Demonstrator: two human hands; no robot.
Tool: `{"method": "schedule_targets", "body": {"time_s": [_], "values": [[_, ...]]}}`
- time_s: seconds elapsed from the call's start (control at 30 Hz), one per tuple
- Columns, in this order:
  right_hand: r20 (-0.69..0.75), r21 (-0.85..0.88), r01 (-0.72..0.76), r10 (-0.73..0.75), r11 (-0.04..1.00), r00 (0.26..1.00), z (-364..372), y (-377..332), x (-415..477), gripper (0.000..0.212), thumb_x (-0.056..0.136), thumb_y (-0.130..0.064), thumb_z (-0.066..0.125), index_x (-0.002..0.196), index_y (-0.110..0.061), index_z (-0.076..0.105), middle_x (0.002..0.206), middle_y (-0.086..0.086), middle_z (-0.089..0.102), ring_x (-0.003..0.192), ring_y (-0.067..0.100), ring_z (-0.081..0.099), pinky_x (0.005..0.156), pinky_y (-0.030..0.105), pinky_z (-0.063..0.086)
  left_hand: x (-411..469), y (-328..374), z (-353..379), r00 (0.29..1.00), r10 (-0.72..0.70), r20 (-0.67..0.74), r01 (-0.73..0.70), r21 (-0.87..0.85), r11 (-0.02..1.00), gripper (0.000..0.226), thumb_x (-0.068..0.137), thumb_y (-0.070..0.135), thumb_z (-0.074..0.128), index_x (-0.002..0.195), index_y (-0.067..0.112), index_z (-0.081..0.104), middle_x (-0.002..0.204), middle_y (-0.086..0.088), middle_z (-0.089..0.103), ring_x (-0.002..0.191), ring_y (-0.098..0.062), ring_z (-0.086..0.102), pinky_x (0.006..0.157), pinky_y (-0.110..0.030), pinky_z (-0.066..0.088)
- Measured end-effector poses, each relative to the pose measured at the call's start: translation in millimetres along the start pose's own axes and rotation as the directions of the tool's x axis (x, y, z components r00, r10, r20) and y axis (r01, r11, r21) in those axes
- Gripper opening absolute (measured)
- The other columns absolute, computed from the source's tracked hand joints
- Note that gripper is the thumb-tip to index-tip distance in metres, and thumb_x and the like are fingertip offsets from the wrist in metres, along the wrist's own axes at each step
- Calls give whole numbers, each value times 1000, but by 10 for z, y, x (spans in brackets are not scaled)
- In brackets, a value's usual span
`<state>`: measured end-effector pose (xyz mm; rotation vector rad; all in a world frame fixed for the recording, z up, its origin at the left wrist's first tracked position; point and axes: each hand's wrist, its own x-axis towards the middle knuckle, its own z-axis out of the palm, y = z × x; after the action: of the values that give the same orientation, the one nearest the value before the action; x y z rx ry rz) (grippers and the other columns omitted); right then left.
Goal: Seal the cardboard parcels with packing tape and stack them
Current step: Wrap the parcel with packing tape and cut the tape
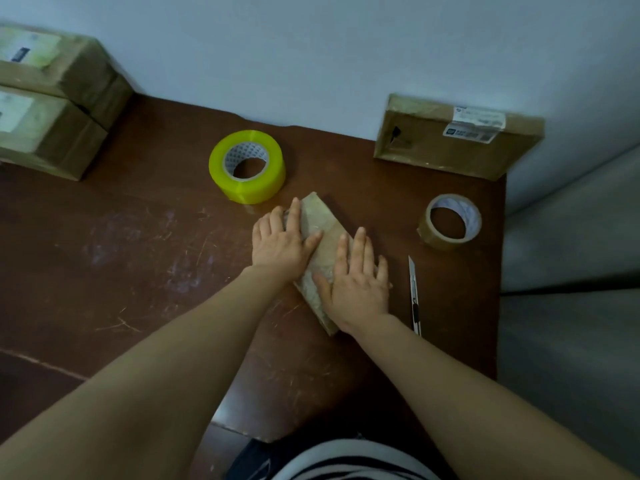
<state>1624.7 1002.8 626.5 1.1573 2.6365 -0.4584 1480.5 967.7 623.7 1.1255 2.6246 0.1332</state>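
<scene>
Cardboard under glossy clear tape: small parcel, flat on the table, just to the near right of the yellow tape roll, far corner close to the roll but apart from it. Runs long-axis on a diagonal, from that corner away from the roll toward the near right. Looks wrinkled and shiny at both ends where the tape wraps round, plainer brown across the middle; no loose flap showing, though the underside is hidden.

Pressed from above at both ends. Left hand flat on the end nearer the roll, fingers straight and spread, thumb angled across the top. Right hand flat on the end farther from the roll, fingers straight, palm covering the near corner. Neither curled round anything; both wide, smoothing rather than gripping.

Probably the last rub-down before stacking. Stacked parcels, one on the other, well to the left of the roll against the wall, so likely a carry leftward past the roll, with the left hand on the nearer side. Would want a grasp across the short width, since the diagonal lie puts the long sides under the two thumbs.

Right of the roll, beyond the parcel: brown tape roll, utility knife, flat parcel farther back.
</scene>
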Motion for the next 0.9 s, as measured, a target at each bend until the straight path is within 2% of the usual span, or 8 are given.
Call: {"method": "schedule_targets", "body": {"time_s": [0.13, 0.2, 0.27, 0.33, 0.4, 0.57, 0.73, 0.9], "values": [[-117, 174, 97, -77, 980, 990, -93, 232, -44, 70, 100, -45, 30, 154, -15, -4, 162, 5, -9, 148, 18, -9, 116, 40, -11, -29, -11, 0, 997, -73, 35, 75, -61, 995, 83, 90, 68, 30, 153, 25, -3, 154, -15, 19, 140, -34, 17, 113, -45, 12], [-136, 368, -172, 236, 914, 962, -119, 373, -172, 68, 99, -42, 39, 154, -15, 8, 161, 7, 7, 147, 24, 6, 117, 42, 6, -16, -11, -56, 990, -132, 54, 138, -117, 984, 90, 86, 70, 39, 153, 27, -4, 152, -15, 22, 138, -35, 21, 112, -46, 15], [72, 566, -399, 438, 722, 896, -159, 455, -239, 57, 100, -39, 41, 149, -13, 28, 154, 12, 26, 140, 29, 24, 112, 40, 21, 7, 18, -153, 963, -232, 140, 258, -213, 942, 92, 82, 69, 49, 152, 33, 1, 151, -14, 24, 137, -35, 22, 111, -47, 17], [127, 674, -347, 360, 652, 924, -218, 445, -245, 38, 103, -30, 37, 134, -15, 52, 141, 11, 46, 131, 29, 35, 108, 33, 24, -5, 78, -274, 928, -309, 208, 361, -304, 881, 79, 81, 69, 47, 149, 41, 18, 149, -14, 27, 137, -34, 22, 110, -48, 17], [-25, 717, -201, 314, 667, 949, -329, 412, -238, 30, 104, -24, 36, 117, -19, 62, 129, 7, 59, 125, 29, 43, 98, 23, 23, -33, 129, -417, 903, -389, 181, 427, -476, 769, 71, 80, 74, 43, 139, 35, 40, 144, -14, 34, 135, -34, 27, 109, -49, 21], [-422, 586, 114, 181, 802, 888, -627, 369, -348, 29, 100, -19, 45, 121, -14, 65, 128, -1, 55, 122, 20, 38, 92, 11, 17, -258, 62, -679, 857, -514, 44, 313, -837, 450, 76, 67, 71, 65, 112, 14, 42, 124, -9, 47, 118, -29, 49, 102, -47, 41], [-427, 439, 105, 104, 892, 898, -592, 269, -546, 19, 93, -22, 55, 108, -21, 68, 120, 0, 55, 119, 20, 39, 96, 25, 24, -676, -83, -453, 927, -372, -41, 179, -824, 537, 63, 90, 43, 58, 145, 33, 28, 135, -8, 33, 122, -22, 41, 100, -31, 33], [-224, 141, 31, 2, 990, 974, -659, -2, -370, 48, 100, -48, 25, 145, -33, 33, 145, 3, 39, 136, 26, 29, 108, 49, 21, -890, -166, -311, 957, -269, -111, 80, -789, 609, 48, 98, 39, 46, 143, 29, 36, 143, -10, 35, 126, -18, 40, 96, -25, 29]]}}
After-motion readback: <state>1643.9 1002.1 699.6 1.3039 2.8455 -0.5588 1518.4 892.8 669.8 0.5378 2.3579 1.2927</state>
